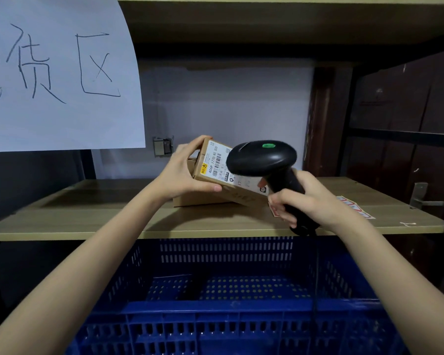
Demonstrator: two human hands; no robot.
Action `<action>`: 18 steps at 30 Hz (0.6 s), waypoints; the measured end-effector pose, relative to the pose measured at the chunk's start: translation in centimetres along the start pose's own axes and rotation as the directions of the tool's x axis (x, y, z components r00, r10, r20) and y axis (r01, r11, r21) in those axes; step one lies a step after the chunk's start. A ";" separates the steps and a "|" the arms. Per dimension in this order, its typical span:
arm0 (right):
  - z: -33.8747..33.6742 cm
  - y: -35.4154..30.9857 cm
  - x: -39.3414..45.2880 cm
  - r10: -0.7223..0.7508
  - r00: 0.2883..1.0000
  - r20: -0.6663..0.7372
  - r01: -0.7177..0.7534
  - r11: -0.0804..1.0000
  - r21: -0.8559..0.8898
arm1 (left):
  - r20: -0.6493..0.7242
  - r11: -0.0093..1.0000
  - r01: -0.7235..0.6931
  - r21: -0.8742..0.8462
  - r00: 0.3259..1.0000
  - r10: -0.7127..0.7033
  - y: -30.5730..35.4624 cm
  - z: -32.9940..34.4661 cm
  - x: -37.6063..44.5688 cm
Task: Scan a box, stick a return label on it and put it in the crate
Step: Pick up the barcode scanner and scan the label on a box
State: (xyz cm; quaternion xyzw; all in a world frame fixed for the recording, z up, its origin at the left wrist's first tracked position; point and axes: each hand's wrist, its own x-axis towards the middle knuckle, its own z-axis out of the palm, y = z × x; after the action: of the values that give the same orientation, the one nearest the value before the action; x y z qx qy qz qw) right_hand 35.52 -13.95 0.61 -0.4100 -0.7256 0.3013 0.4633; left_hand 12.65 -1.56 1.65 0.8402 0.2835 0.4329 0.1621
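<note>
Left hand (183,172) gripping tilted box (217,172), right hand (310,198) clasping scanner (263,158), above shelf edge (164,233), open crate (226,306) below

Both forearms reach forward, bare. Left hand (183,172) fingers spread in a clamp, thumb low. Right hand (305,201) curled tight in a fist-grip, knuckles leftward.

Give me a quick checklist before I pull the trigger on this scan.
1. Box held steady in left hand: ok.
2. Barcode label facing the scanner: ok.
3. Right hand has a firm grip on the scanner handle: ok.
4. Beam landing on the barcode: cannot tell.
5. Return labels within reach on the shelf: ok.
6. Blue crate has room below: ok.
</note>
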 end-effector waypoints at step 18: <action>1.9 -1.0 0.2 0.155 0.967 -0.204 -0.091 0.953 0.290 | 0.101 0.838 0.460 -0.293 0.887 -0.451 -1.3 2.8 -3.1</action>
State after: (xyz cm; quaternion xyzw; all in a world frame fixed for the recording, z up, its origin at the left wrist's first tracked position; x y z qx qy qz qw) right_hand 33.39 -14.33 0.74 -0.4168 -0.5921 0.3804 0.5753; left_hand 13.06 -2.52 -2.67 0.7189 0.4014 0.4090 0.3935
